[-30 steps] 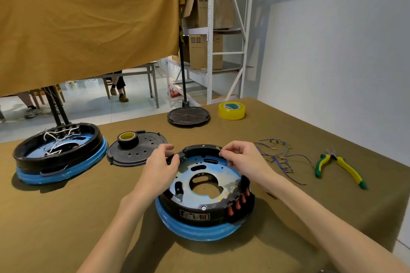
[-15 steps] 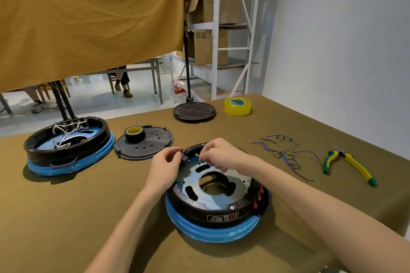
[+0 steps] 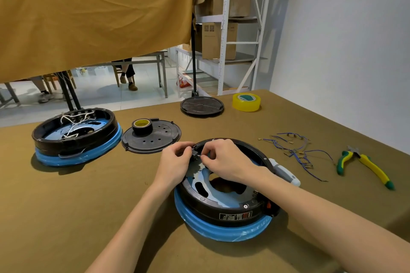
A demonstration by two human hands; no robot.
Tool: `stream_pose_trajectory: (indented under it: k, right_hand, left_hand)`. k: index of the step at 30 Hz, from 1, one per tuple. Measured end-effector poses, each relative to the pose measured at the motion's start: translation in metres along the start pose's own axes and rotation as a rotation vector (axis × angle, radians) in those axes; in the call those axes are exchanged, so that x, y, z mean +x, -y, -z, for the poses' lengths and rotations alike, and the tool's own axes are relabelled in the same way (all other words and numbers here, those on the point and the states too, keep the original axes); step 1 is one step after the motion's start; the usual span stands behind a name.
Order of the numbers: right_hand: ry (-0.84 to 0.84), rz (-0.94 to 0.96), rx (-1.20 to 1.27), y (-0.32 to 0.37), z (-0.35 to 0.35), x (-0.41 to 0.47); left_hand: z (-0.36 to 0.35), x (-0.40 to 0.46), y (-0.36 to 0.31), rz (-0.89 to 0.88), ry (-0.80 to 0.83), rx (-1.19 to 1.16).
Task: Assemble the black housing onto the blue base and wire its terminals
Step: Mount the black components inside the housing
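We see the olive-covered surface (image 3: 66, 217) carrying everything; near its front sits the black housing (image 3: 224, 213), seated on the blue base (image 3: 221, 228), with a blue metal plate showing inside the ring; at the far left stands a second black-and-blue assembly (image 3: 75, 139) with white wires in it; between the two lies a black perforated lid (image 3: 155, 139) with a roll of dark tape (image 3: 142, 126) on it; to the right lie yellow-green pliers (image 3: 366, 165), a bundle of blue wires (image 3: 290, 150) and, farther back, a yellow tape roll (image 3: 246, 102); our left hand (image 3: 175, 162) pinches a small black terminal part (image 3: 195, 153) at the housing's far rim; our right hand (image 3: 226, 162) pinches the same part from the other side, both grips narrow.
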State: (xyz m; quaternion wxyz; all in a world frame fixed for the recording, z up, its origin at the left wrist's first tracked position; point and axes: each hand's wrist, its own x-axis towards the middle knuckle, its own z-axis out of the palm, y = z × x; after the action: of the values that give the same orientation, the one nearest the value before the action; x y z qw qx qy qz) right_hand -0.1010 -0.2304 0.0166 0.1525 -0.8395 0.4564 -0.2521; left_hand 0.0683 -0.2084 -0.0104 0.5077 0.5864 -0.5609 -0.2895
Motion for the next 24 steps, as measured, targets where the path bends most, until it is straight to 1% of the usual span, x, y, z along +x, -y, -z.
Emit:
stream_pose_trajectory:
  k: [8,16,24]
  right_hand:
    - [-0.063,0.012,-0.011,0.0005,-0.0006,-0.0017]
    - [-0.058,-0.002,0.012,0.0033,0.0002,-0.0029]
    - [-0.061,0.016,-0.028,0.0082,-0.0003,-0.0039]
  left_hand:
    - [-0.0003,0.0005,-0.0001,-0.008,0.004,0.001]
    - [-0.0006,0.0002,-0.001,-0.022,0.002,0.023]
    - [-0.0008,-0.0002,-0.0005,-0.024,-0.009,0.022]
